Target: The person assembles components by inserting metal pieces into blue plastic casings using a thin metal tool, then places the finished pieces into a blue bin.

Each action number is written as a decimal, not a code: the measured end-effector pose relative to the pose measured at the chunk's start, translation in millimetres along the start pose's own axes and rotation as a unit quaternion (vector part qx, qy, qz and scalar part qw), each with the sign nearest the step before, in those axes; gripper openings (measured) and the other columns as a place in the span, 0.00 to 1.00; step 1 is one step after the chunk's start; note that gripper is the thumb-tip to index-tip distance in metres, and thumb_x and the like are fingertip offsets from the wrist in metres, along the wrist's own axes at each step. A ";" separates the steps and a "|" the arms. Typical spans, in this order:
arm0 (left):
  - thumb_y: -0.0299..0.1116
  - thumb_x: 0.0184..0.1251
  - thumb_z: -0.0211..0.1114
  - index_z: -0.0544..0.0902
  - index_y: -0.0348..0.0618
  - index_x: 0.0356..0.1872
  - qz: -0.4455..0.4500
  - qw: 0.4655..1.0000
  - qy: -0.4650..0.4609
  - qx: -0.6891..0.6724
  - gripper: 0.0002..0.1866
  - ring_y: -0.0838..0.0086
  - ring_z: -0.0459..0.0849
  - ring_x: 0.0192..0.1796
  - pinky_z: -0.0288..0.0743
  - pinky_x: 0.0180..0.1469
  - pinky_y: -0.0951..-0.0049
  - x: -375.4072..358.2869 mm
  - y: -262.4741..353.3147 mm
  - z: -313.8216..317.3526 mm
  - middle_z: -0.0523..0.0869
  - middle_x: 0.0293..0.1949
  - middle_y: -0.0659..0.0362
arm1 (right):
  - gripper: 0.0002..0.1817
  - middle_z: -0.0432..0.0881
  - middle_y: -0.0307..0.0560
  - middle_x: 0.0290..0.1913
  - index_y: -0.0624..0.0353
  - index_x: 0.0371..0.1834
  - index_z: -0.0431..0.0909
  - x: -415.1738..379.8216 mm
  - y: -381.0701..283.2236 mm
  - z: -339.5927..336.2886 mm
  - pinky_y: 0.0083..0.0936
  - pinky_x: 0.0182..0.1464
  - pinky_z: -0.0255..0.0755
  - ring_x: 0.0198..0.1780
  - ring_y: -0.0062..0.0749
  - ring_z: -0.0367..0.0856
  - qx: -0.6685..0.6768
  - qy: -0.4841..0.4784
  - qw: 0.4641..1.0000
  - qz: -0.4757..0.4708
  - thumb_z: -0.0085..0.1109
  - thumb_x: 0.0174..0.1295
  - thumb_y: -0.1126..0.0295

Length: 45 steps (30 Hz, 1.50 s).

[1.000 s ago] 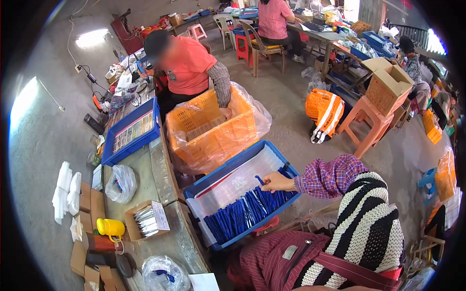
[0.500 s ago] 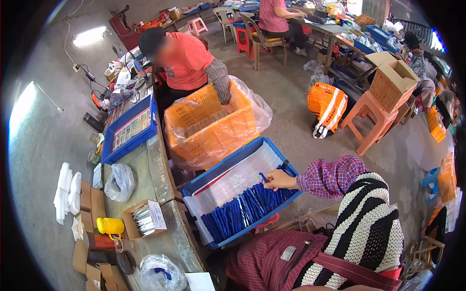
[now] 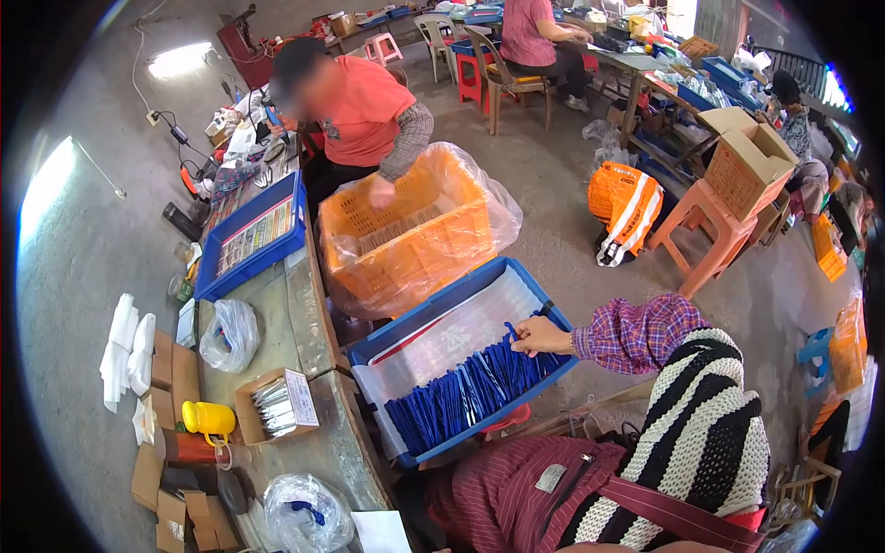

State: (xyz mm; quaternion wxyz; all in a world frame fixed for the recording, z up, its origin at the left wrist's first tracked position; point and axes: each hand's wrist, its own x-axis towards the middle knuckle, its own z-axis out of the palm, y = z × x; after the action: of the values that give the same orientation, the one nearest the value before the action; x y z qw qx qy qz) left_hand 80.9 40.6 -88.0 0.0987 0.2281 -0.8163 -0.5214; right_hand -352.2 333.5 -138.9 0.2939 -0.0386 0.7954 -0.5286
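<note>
My right hand (image 3: 542,337), in a plaid sleeve, reaches in from the right over a blue tray (image 3: 371,347). Its fingers are pinched on a thin blue strip (image 3: 512,330), whose end pokes up past the fingertips. Below the hand, many narrow dark-blue strips (image 3: 461,392) lie side by side in a row; their exact kind is too small to tell. A translucent plastic sheet (image 3: 442,346) lines the tray behind them. My left hand is out of view.
A co-worker (image 3: 364,111) sits beyond an orange crate (image 3: 415,249) lined with clear plastic. On the bench at left are another blue tray (image 3: 210,281), a carton of silvery sticks (image 3: 277,405) and a yellow jug (image 3: 207,419). A pink stool (image 3: 705,221) bears a cardboard box (image 3: 747,161).
My right hand has shifted very slightly right, still pinching a blue strip. The co-worker's hand has come up and left inside the orange crate. The whole view has tilted slightly.
</note>
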 end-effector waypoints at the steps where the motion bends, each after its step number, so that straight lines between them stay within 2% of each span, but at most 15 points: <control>1: 0.23 0.62 0.62 0.78 0.32 0.40 0.023 1.000 0.011 -0.007 0.07 0.70 0.84 0.36 0.79 0.39 0.75 -0.3 -0.6 3.4 0.84 0.35 0.50 | 0.10 0.82 0.40 0.29 0.64 0.37 0.80 0.7 1.3 -0.9 0.16 0.29 0.77 0.28 0.17 0.78 -0.002 -0.001 1.000 0.000 0.64 0.56 0.70; 3: 0.22 0.62 0.63 0.78 0.31 0.41 0.069 0.997 0.031 -0.019 0.08 0.70 0.84 0.35 0.79 0.38 0.76 -1.2 -2.0 9.7 0.84 0.35 0.50 | 0.13 0.83 0.43 0.27 0.63 0.37 0.83 1.6 3.9 -2.3 0.17 0.27 0.78 0.25 0.19 0.80 -0.007 0.020 1.000 -0.009 0.67 0.51 0.67; 6: 0.22 0.62 0.63 0.77 0.30 0.42 0.136 0.988 0.060 -0.035 0.09 0.70 0.83 0.34 0.78 0.36 0.76 -2.2 -3.4 14.3 0.84 0.36 0.49 | 0.13 0.83 0.43 0.27 0.64 0.36 0.82 3.6 7.9 -4.4 0.17 0.27 0.78 0.25 0.19 0.80 -0.029 0.024 0.999 -0.008 0.67 0.51 0.68; 10: 0.23 0.63 0.63 0.78 0.30 0.44 0.111 0.994 0.013 0.021 0.10 0.68 0.83 0.35 0.78 0.36 0.76 -1.5 -3.4 12.7 0.84 0.36 0.48 | 0.11 0.83 0.43 0.26 0.64 0.34 0.82 1.9 9.1 -6.2 0.18 0.27 0.78 0.25 0.20 0.80 -0.020 0.021 1.000 -0.007 0.66 0.51 0.67; 12: 0.25 0.65 0.60 0.79 0.35 0.43 0.075 0.978 0.084 -0.175 0.08 0.67 0.83 0.35 0.78 0.39 0.71 -3.4 13.2 26.2 0.84 0.38 0.50 | 0.11 0.83 0.44 0.26 0.65 0.33 0.81 7.1 16.0 -8.2 0.20 0.27 0.79 0.26 0.22 0.81 -0.032 0.017 0.999 -0.010 0.65 0.52 0.67; 13: 0.25 0.66 0.58 0.81 0.36 0.41 0.002 0.995 0.066 0.070 0.07 0.68 0.83 0.37 0.77 0.42 0.70 7.4 73.5 23.6 0.84 0.38 0.52 | 0.12 0.83 0.44 0.27 0.65 0.35 0.81 7.1 17.4 -9.2 0.20 0.27 0.79 0.27 0.22 0.81 -0.035 0.018 0.999 -0.022 0.65 0.53 0.67; 15: 0.24 0.66 0.58 0.81 0.34 0.38 -0.022 0.996 0.087 0.003 0.05 0.70 0.83 0.36 0.77 0.42 0.72 14.6 100.3 28.0 0.84 0.36 0.54 | 0.12 0.83 0.44 0.29 0.66 0.38 0.80 4.9 9.9 -11.0 0.20 0.28 0.79 0.27 0.22 0.81 -0.044 0.019 0.999 -0.017 0.64 0.54 0.69; 16: 0.23 0.65 0.59 0.81 0.34 0.38 -0.023 0.995 0.090 -0.045 0.04 0.72 0.83 0.35 0.77 0.41 0.74 13.0 85.6 30.5 0.84 0.35 0.54 | 0.12 0.83 0.44 0.28 0.66 0.39 0.80 3.3 6.0 -12.9 0.19 0.28 0.79 0.27 0.22 0.81 -0.038 0.024 0.999 -0.017 0.64 0.54 0.70; 24: 0.22 0.64 0.60 0.81 0.35 0.39 0.007 0.995 0.095 -0.033 0.05 0.72 0.82 0.35 0.77 0.39 0.75 10.0 84.1 31.1 0.84 0.34 0.54 | 0.11 0.83 0.43 0.28 0.66 0.38 0.80 2.6 3.1 -6.1 0.17 0.27 0.79 0.26 0.21 0.81 -0.041 0.009 0.999 -0.014 0.65 0.54 0.72; 26: 0.23 0.65 0.60 0.80 0.36 0.39 0.006 0.993 0.106 -0.047 0.05 0.73 0.82 0.35 0.76 0.40 0.75 8.2 82.3 33.0 0.84 0.34 0.54 | 0.10 0.83 0.44 0.27 0.66 0.36 0.80 2.1 4.0 -1.8 0.17 0.28 0.79 0.26 0.21 0.82 -0.052 -0.015 0.998 -0.011 0.66 0.53 0.72; 28: 0.20 0.65 0.55 0.74 0.32 0.39 0.021 0.994 0.087 -0.057 0.04 0.68 0.83 0.36 0.79 0.39 0.73 5.7 77.0 34.4 0.82 0.35 0.49 | 0.10 0.83 0.45 0.26 0.67 0.32 0.80 2.2 6.9 0.0 0.18 0.28 0.79 0.25 0.22 0.82 -0.069 -0.020 0.997 -0.012 0.67 0.52 0.71; 31: 0.17 0.62 0.58 0.75 0.31 0.38 0.006 0.991 0.102 -0.085 0.05 0.69 0.83 0.36 0.79 0.39 0.75 5.1 73.5 35.5 0.82 0.34 0.50 | 0.11 0.84 0.48 0.26 0.69 0.27 0.79 0.0 7.4 -1.6 0.18 0.27 0.80 0.25 0.24 0.84 -0.053 -0.016 0.998 0.008 0.68 0.52 0.71; 36: 0.18 0.62 0.58 0.76 0.30 0.37 -0.005 0.993 0.095 -0.076 0.04 0.70 0.83 0.36 0.79 0.39 0.75 7.8 79.0 36.9 0.82 0.34 0.50 | 0.10 0.84 0.49 0.24 0.71 0.25 0.79 1.8 10.2 -6.7 0.18 0.27 0.80 0.24 0.25 0.84 -0.042 -0.005 0.999 0.023 0.67 0.53 0.72; 40: 0.17 0.61 0.58 0.77 0.30 0.37 -0.006 0.993 0.092 -0.074 0.04 0.71 0.83 0.35 0.80 0.39 0.75 6.6 78.4 37.8 0.82 0.34 0.50 | 0.11 0.83 0.50 0.23 0.71 0.23 0.80 0.8 4.2 -6.8 0.19 0.25 0.80 0.23 0.27 0.84 -0.053 0.007 0.997 0.051 0.66 0.53 0.72; 45: 0.17 0.61 0.58 0.77 0.29 0.36 -0.003 0.992 0.098 -0.074 0.04 0.71 0.84 0.35 0.80 0.39 0.76 4.6 74.2 38.8 0.83 0.34 0.50 | 0.16 0.83 0.51 0.22 0.71 0.23 0.81 2.9 0.0 -10.1 0.20 0.23 0.79 0.20 0.29 0.83 -0.107 -0.001 0.993 0.049 0.63 0.58 0.66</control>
State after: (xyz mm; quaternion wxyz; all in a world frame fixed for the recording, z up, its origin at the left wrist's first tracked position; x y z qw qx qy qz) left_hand 41.4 95.8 -38.8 0.1935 0.2730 -0.7611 -0.5556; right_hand -359.7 340.7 -137.5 0.3142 -0.0317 0.8481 -0.4255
